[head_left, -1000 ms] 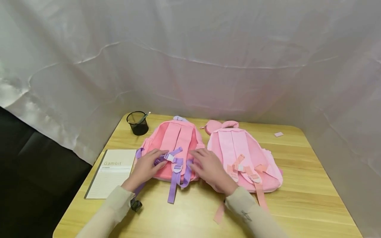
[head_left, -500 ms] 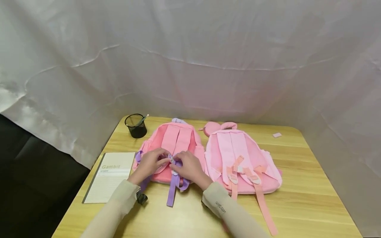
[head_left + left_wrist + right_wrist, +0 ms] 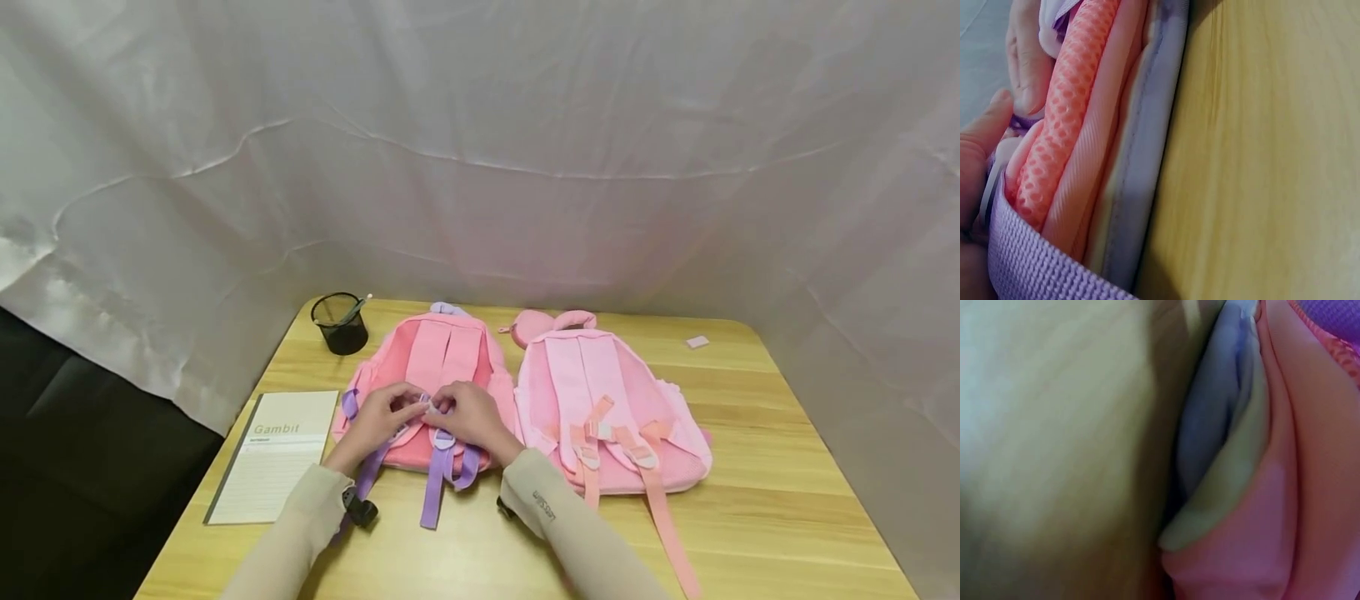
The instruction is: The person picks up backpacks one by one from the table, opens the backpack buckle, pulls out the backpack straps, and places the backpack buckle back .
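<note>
we see the person's left hand (image 3: 382, 417) and right hand (image 3: 472, 419) nearly meeting over the lower part of the coral backpack (image 3: 446, 354), thumbs and fingers curled to pinch a small pale buckle (image 3: 429, 407) between them; most of it is hidden from us. the coral backpack lies on the desk (image 3: 780, 467) with its shoulder straps facing up, and a purple strap (image 3: 432, 500) runs past its bottom edge onto the wood. beige sleeves (image 3: 555, 508) reach in from below the backpack.

just right of the coral backpack, touching its side, we find a pale pink backpack (image 3: 570, 358), also straps up, with peach webbing (image 3: 663, 517) trailing off it. a round pink pouch (image 3: 531, 327) sits off the coral backpack's upper right. just left of it lies a notebook (image 3: 281, 458), and near its upper left stands a black mesh cup (image 3: 345, 335) holding a pencil. well to its right is a small pale pink block (image 3: 697, 342).
</note>
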A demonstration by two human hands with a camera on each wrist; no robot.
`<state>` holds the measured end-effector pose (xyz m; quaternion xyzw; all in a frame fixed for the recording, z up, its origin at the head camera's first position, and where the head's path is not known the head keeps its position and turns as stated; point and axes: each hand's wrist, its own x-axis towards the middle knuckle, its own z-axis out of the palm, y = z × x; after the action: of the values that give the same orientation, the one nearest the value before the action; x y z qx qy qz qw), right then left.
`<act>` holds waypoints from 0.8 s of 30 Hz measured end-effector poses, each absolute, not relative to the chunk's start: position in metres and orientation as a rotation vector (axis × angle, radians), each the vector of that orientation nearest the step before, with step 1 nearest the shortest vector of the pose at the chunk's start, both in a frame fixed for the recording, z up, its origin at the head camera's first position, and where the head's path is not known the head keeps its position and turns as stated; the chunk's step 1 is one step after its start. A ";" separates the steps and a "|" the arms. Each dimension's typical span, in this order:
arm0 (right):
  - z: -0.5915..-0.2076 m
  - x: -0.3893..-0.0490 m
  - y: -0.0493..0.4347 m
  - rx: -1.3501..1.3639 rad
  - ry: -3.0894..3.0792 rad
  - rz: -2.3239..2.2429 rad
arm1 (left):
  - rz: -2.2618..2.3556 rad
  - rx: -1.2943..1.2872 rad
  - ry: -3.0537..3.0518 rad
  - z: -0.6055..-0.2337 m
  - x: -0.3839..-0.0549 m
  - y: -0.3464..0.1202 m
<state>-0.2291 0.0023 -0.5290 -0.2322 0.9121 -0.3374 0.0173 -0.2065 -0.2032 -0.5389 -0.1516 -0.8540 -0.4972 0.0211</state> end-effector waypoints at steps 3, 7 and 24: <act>-0.530 -0.228 0.003 -0.693 2.829 -1.050 | -1.560 -0.480 -2.645 -0.540 -0.205 -0.205; -0.532 -0.228 0.003 -0.701 2.846 -1.043 | -1.562 -0.493 -2.653 -0.541 -0.205 -0.206; -0.534 -0.228 0.003 -0.727 2.840 -1.084 | -1.557 -0.508 -2.682 -0.541 -0.207 -0.205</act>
<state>-0.2284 0.0026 -0.5338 -0.2326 0.9086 -0.3468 0.0082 -0.2065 -0.2052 -0.5410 -0.1618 -0.8535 -0.4953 -0.0005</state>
